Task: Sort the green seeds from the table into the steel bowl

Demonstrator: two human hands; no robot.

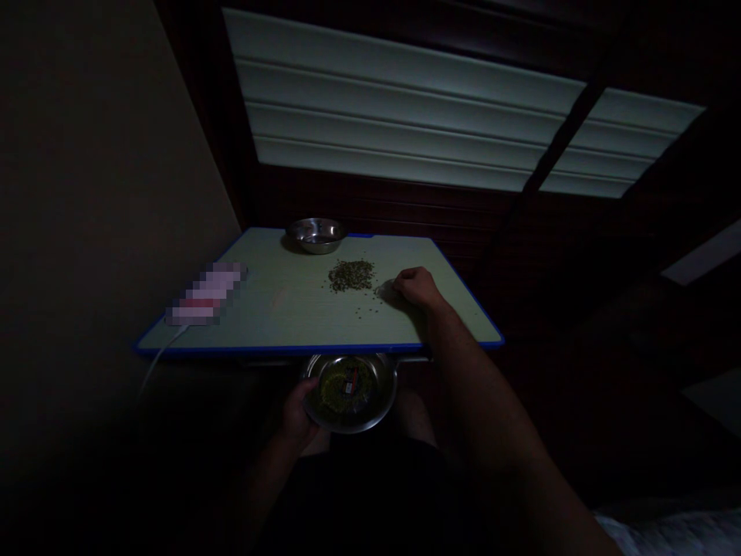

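Observation:
A loose pile of small dark greenish-brown beans or seeds (350, 276) lies on the pale tabletop (278, 309), with stray ones scattered toward the front edge. Just right of the pile, my right hand (417, 287) is closed over the table, its fingers pinched on a small translucent greyish thing (385, 290) whose kind is too dim to tell. Below the table's front edge, my left hand (299, 409) grips the left rim of a steel bowl (379, 413). Inside that bowl are green grains (333, 386) and a small red, black and white label (351, 381).
At the table's back edge stands a second steel bowl (317, 235). A blurred pink thing (211, 292) with a white cable (156, 359) lies at the left. Behind the table rises a dark wooden front with pale slatted panels (394, 108). The room is dim.

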